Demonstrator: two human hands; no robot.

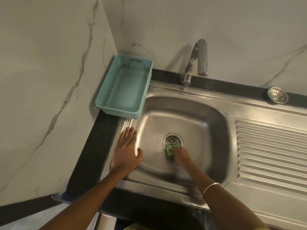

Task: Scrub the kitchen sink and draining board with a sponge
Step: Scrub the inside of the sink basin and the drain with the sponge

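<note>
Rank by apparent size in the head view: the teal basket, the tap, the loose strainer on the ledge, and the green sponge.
1. teal basket
2. tap
3. loose strainer and green sponge: unsure. The right hand covers much of the sponge, and the strainer lies farther from the camera.

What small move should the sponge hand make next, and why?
Probably sweep the green sponge outward from the drain across the basin floor. The right hand grips it right at the drain's edge, the left hand rests flat on the sink rim as a brace, and the draining board is not being touched.
</note>
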